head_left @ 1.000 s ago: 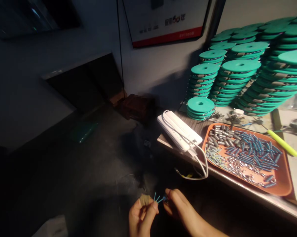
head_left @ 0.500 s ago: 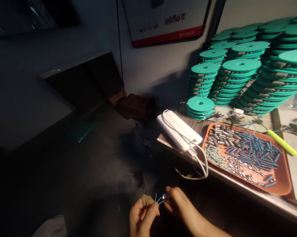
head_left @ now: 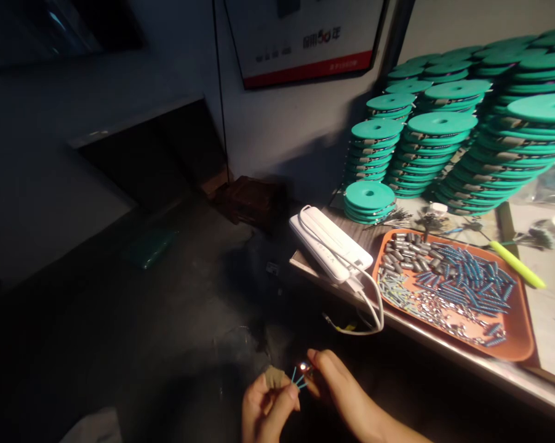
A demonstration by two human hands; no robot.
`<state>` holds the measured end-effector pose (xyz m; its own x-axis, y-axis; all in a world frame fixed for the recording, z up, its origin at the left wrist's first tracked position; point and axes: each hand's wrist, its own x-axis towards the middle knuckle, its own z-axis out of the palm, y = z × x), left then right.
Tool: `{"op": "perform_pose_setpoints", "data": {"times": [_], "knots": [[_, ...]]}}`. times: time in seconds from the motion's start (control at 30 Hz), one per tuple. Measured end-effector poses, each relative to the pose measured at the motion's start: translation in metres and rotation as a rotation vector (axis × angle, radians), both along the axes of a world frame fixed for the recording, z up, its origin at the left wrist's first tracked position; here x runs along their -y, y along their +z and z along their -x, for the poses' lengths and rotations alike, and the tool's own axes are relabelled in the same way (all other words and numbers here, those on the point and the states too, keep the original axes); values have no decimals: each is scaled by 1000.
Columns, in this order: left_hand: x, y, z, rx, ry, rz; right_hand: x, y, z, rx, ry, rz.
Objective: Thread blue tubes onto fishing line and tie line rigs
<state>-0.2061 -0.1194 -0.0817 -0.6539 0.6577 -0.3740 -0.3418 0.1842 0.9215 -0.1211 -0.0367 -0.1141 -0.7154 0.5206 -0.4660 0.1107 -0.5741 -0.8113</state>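
Observation:
Low in the picture, below the table edge, my left hand [head_left: 264, 409] pinches a few thin blue sticks [head_left: 298, 377] that fan upward, with a small tan piece [head_left: 274, 376] behind its fingers. My right hand [head_left: 331, 384] is closed right beside it, fingertips at a tiny shiny part [head_left: 304, 368] touching the sticks' tips. An orange tray [head_left: 520, 329] on the table to the right holds several grey cylinders [head_left: 409, 249], blue pieces [head_left: 471, 277] and small silvery parts [head_left: 439, 311].
Stacks of teal reels [head_left: 443, 151] fill the back of the table [head_left: 543, 320]. A white power bank [head_left: 329, 245] with a white cable [head_left: 374, 307] lies at the table's left end. A yellow-green pen [head_left: 517, 266] lies beyond the tray. The floor to the left is dark, with a wooden block [head_left: 250, 200].
The hands have stayed close together; the right fingertips have shifted slightly at the sticks' tips. The view has drifted a little to the right, so everything sits slightly further left.

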Motion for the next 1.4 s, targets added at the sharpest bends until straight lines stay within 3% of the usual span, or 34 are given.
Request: {"op": "perform_pose_setpoints", "data": {"times": [0.43,0.6,0.73,0.83,0.93,1.1,1.27,1.33,1.4], "knots": [[1,-7,0,-10,-61,16,1,1,-1,18,27,-17],[1,-5,1,-67,-98,19,-16,8,-3,-40,28,45],[-2,3,9,-329,-201,-29,-31,14,-12,-139,193,312],[-7,14,19,-612,-420,-152,-31,14,-19,-149,328,418],[-13,28,23,-742,-603,-194,-29,13,-22,-176,387,452],[-19,40,20,-870,-595,-225,-32,19,-24,-181,396,447],[-20,42,27,-1150,-831,-261,-34,24,-23,-143,334,397],[-19,36,28,-1111,-695,-190,-34,25,-22,-123,267,367],[-15,25,23,-962,-465,-79,-33,27,-20,-108,181,321]]}}
